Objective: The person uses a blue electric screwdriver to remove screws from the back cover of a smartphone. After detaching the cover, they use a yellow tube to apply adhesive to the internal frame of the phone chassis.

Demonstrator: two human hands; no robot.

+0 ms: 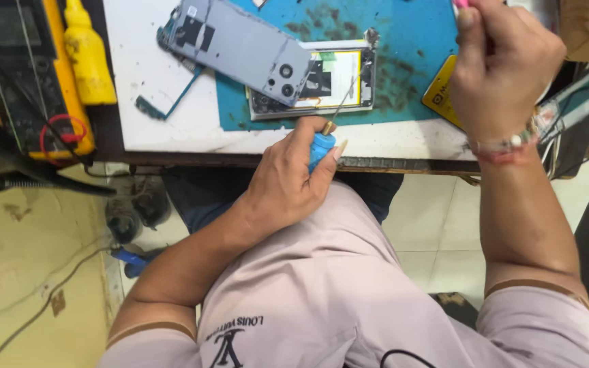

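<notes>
My left hand (288,180) grips a blue-handled screwdriver (322,146) at the table's near edge, its thin shaft pointing up at an opened phone body (328,82) lying on a blue mat (410,41). A grey phone back cover (240,44) lies tilted over the phone's left end. My right hand (502,65) is raised at the upper right, fingers closed around a small pink item (459,3) that the frame's top edge mostly cuts off. A beaded band circles that wrist.
A yellow bottle (88,54) and a yellow-cased meter (28,82) with red and black leads stand at the left. A small flex cable part (165,105) lies on the white tabletop (144,68). A yellow card (441,95) sits beside the mat. Floor tiles and shoes show below.
</notes>
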